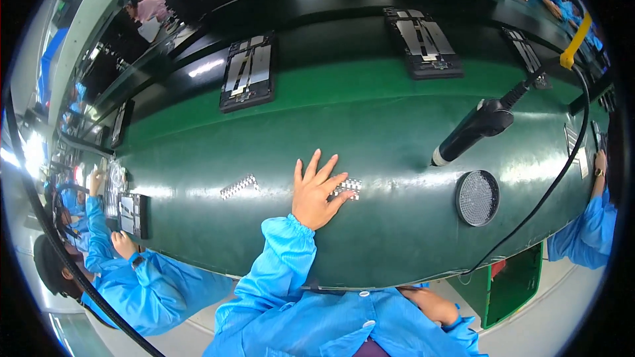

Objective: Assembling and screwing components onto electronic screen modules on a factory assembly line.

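My left hand (pixel 316 192) lies palm down on the green table, fingers stretched and spread. Its index finger and thumb reach over a small sheet with a black-and-white checkered pattern (pixel 352 189), which is partly covered by the hand. To the left of it is a second, L-shaped strip with the same pattern (pixel 237 187). My right hand (pixel 431 305) rests low against my body by the table's near edge; its fingers are mostly hidden, so I cannot tell whether they hold anything.
A black electric screwdriver (pixel 473 132) hangs on a cable to the right, above a round black dish of small parts (pixel 477 198). Opened tablet-like devices (pixel 248 73) (pixel 423 43) lie along the far side. Blue-sleeved co-workers (pixel 142 284) sit at both ends. A green bin (pixel 516 287) stands below the near edge.
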Available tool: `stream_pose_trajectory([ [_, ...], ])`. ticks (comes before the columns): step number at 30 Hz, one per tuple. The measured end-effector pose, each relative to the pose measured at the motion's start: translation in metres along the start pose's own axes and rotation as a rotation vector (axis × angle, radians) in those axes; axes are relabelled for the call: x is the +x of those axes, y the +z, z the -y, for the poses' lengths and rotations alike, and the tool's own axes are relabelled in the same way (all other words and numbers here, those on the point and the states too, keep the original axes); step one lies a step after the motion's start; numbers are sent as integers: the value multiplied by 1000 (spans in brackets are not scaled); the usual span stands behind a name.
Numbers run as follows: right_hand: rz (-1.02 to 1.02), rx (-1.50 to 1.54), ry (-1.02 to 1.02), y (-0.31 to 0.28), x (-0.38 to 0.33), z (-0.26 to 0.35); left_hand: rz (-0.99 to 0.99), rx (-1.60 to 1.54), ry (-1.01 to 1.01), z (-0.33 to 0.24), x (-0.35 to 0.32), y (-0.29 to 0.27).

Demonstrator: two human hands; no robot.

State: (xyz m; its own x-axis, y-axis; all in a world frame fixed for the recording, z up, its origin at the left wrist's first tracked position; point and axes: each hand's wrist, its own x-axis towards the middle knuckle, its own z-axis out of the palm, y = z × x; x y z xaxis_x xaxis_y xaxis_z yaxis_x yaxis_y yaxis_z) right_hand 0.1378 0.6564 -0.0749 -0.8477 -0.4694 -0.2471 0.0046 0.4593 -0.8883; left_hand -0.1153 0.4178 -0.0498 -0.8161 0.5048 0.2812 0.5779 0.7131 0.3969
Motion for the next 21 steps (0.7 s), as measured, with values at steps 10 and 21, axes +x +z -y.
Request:
stream_pose_trajectory([
  [10, -470, -77, -102, -91, 170, 60, -91, -301, -82, 42, -7, -6],
  [21, -614, -125, -233, -86, 210, 72, -114, -181, -71, 36, -8, -8],
])
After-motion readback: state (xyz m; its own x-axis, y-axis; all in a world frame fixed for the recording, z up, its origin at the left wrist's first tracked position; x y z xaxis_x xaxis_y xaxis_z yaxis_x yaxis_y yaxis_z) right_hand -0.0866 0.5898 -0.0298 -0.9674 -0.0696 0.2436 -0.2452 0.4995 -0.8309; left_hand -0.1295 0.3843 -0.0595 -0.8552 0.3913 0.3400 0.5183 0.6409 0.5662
